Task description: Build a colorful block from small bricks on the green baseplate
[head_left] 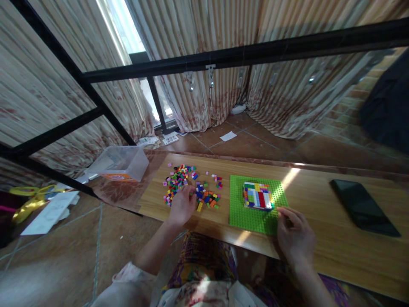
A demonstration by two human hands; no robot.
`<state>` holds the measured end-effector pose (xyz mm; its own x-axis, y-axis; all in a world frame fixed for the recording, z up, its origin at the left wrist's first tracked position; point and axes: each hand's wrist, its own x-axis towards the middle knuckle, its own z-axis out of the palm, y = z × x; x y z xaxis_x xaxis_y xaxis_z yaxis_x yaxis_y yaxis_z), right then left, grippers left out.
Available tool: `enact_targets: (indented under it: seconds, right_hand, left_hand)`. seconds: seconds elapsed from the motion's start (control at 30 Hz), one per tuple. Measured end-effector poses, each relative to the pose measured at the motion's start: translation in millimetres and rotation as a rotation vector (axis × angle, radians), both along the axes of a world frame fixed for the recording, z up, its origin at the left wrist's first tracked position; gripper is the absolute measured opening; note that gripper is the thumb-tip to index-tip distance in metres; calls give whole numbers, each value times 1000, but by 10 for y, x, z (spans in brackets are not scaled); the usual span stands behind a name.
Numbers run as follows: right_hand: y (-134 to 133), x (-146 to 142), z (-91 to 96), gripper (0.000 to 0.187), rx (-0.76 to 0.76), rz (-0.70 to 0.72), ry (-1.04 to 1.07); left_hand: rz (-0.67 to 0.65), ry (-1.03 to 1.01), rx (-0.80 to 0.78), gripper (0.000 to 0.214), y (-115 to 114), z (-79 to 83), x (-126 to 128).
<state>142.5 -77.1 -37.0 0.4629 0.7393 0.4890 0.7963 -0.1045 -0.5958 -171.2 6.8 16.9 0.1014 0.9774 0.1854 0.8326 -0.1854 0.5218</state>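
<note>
My left hand (183, 205) is over the near side of a loose pile of small coloured building bricks (181, 170), its fingers curled down among them. Whether a brick is between those fingertips is hidden. On a green studded baseplate (238, 217) stands a low block built of many-coloured bricks (257, 196), with white, red, blue and yellow showing on top. Beside the plate's right edge, my right hand (295, 234) has thumb and fingers pinched together close to the block's near right corner. Anything in that pinch is too small to make out.
A dark phone (364, 207) lies at the right of the wooden board (313, 204). Left of the board is a clear plastic box (128, 164) with an orange label. A black metal frame (198, 64) crosses before striped curtains. Papers (51, 213) lie on the tiled floor.
</note>
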Motion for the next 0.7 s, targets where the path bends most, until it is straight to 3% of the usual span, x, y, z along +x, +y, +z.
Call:
enact_targets:
  seconds: [0.2, 0.37, 0.53, 0.7]
  right_hand:
    - [-3, -8, -8, 28, -12, 3, -11]
    - [-2, -6, -38, 28, -24, 19, 3]
    - [12, 0, -56, 26, -9, 43, 1]
    - [21, -3, -62, 25, -18, 46, 15]
  left_hand:
    - [-53, 144, -126, 11, -239, 41, 105]
    - [-81, 184, -194, 17, -272, 26, 175]
    - [-99, -18, -197, 23, -218, 91, 270]
    - [-174, -353, -270, 19, -56, 100, 694]
